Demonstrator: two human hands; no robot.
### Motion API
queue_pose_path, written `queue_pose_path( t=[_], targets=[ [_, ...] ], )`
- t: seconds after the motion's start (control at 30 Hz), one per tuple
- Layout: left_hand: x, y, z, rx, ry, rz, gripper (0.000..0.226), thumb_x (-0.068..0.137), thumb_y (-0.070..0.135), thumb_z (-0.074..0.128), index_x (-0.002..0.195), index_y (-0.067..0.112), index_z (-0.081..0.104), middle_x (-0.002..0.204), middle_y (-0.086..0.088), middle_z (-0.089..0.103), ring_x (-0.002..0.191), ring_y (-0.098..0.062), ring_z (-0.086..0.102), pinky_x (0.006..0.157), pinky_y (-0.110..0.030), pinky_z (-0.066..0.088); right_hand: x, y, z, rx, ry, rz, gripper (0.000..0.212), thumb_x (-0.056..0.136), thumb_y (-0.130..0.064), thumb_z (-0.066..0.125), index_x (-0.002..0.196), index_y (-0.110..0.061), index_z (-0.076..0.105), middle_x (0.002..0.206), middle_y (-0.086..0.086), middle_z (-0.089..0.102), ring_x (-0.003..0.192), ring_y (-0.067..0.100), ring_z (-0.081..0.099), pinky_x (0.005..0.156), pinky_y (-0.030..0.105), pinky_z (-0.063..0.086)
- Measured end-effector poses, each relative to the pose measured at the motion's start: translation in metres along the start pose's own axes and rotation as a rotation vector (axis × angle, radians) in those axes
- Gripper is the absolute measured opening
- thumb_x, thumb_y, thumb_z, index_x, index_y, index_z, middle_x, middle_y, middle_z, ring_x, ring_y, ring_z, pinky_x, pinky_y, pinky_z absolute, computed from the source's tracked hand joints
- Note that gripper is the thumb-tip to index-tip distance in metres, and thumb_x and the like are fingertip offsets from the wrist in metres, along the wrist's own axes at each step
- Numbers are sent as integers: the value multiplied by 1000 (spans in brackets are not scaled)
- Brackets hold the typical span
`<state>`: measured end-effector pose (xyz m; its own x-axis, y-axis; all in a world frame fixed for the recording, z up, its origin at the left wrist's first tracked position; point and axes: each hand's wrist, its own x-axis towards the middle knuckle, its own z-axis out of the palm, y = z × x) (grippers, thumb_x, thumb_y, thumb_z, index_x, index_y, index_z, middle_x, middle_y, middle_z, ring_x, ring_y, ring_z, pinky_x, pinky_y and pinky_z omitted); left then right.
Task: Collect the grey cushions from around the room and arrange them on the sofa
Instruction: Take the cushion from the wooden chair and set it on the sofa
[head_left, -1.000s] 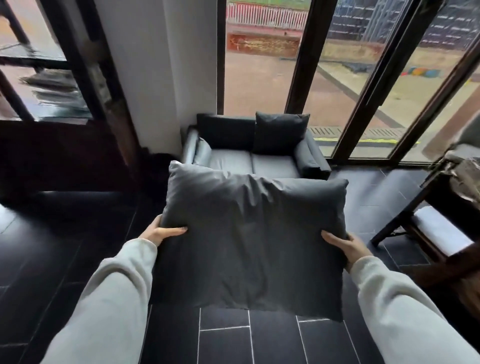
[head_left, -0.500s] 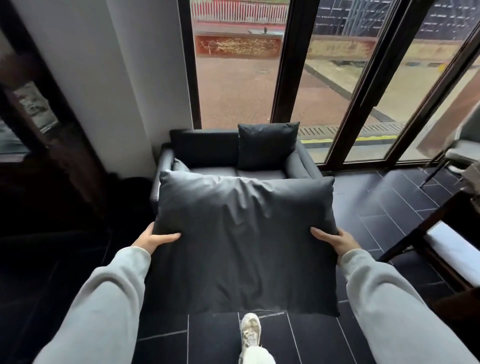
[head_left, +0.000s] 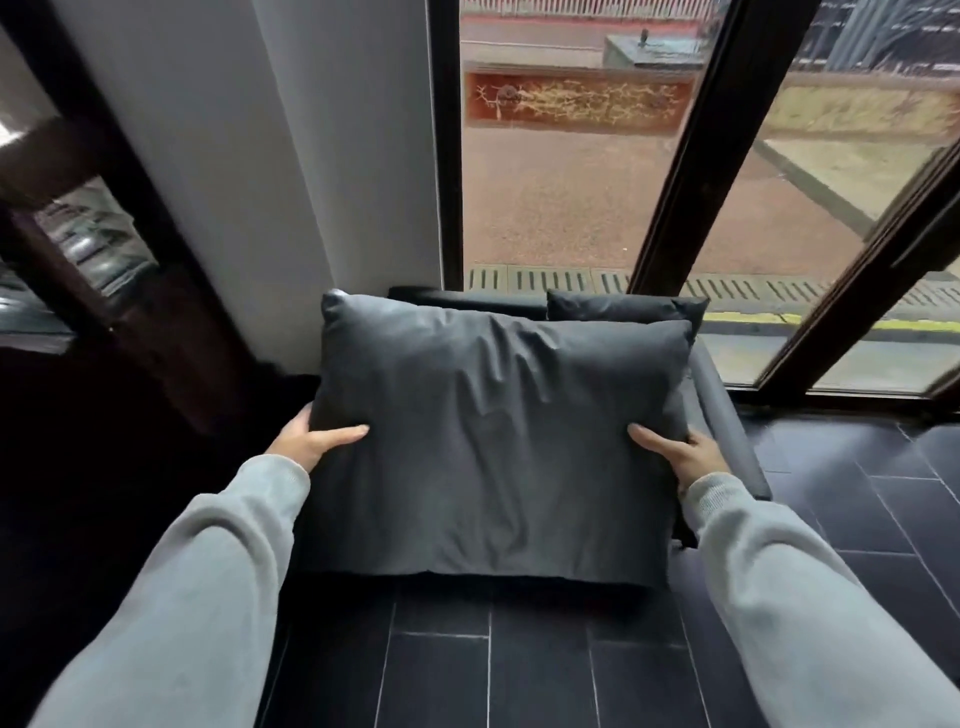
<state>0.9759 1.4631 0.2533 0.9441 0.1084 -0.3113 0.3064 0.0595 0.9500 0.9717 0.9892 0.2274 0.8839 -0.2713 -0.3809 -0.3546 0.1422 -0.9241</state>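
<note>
I hold a large grey cushion (head_left: 493, 441) out in front of me, flat side up. My left hand (head_left: 306, 441) grips its left edge and my right hand (head_left: 680, 454) grips its right edge. The cushion hides most of the dark grey sofa (head_left: 724, 421) directly beyond it; only the sofa's right arm and the top of its backrest show. A second grey cushion (head_left: 623, 307) stands against the backrest on the right, with just its top edge visible.
Tall glass doors with dark frames (head_left: 691, 156) rise right behind the sofa. A white wall (head_left: 291, 156) stands at the sofa's left, with dark wooden furniture (head_left: 119, 291) further left. Dark floor tiles (head_left: 519, 665) lie below me.
I have walked up to the sofa with the cushion in both hands. The sofa, fully visible earlier, is now mostly covered by the cushion. The chair at the right has left the view.
</note>
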Motion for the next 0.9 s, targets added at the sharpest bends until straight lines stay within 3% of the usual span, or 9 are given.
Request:
queue_pose_path(
  t=[0.1,0.17,0.23,0.3,0.43,0.57,0.67,0.8,0.9],
  targets=[
    [45,9,2,11,38,-5,82,48,31,95,125,21,67,110,-4,79,104,-27,75,96,-42,56,47,-12,32,-31,61,-16,69,39,-40,105,100,-14,83,98,9,84,92,28,81,89,46,65],
    [80,16,0,29,36,-13,81,47,39,96,122,26,69,108,1,80,100,-20,77,93,-39,57,77,-21,54,-60,68,-20,55,46,-35,104,94,-17,84,93,5,84,85,22,81,84,39,66],
    [126,24,-6,52,37,-23,81,47,42,96,122,27,69,109,3,80,99,-18,77,97,-40,56,111,-28,76,-83,77,-32,41,60,-24,102,95,-18,83,92,3,84,86,20,81,86,37,64],
    [180,35,-11,66,20,-33,84,47,42,97,124,24,69,112,2,79,104,-20,76,103,-44,53,150,-39,98,-100,82,-67,34,68,-16,99,96,-21,81,95,2,84,82,10,80,78,28,64],
    [302,51,-11,46,4,-19,85,45,38,99,123,19,70,114,-2,79,106,-24,75,103,-48,53,243,-64,142,-136,107,-126,48,74,-5,94,107,-30,70,101,-9,76,73,-10,74,60,8,55],
    [412,64,-6,68,-5,-31,81,50,36,96,125,19,69,119,-2,77,109,-23,74,103,-47,54,334,-86,179,-178,106,-153,63,71,-7,96,122,-23,65,108,-6,75,83,-7,75,65,11,57],
    [493,53,1,48,32,-49,68,70,22,91,132,18,64,121,-5,76,110,-28,73,98,-46,56,407,-76,206,-193,114,-146,63,73,-9,96,126,-24,65,117,-2,76,105,11,76,86,24,60],
    [567,14,10,52,75,-46,64,80,11,84,136,28,57,123,6,74,104,-16,74,87,-37,57,487,-44,234,-154,73,-79,62,79,-10,91,134,-18,66,119,1,80,112,22,76,73,23,59],
    [615,-17,16,44,67,-78,63,83,8,81,134,34,55,112,18,74,97,-6,75,68,-24,58,541,-14,244,-111,56,-80,64,82,-1,87,140,-13,63,128,10,76,121,29,72,95,41,60]
  ],
)
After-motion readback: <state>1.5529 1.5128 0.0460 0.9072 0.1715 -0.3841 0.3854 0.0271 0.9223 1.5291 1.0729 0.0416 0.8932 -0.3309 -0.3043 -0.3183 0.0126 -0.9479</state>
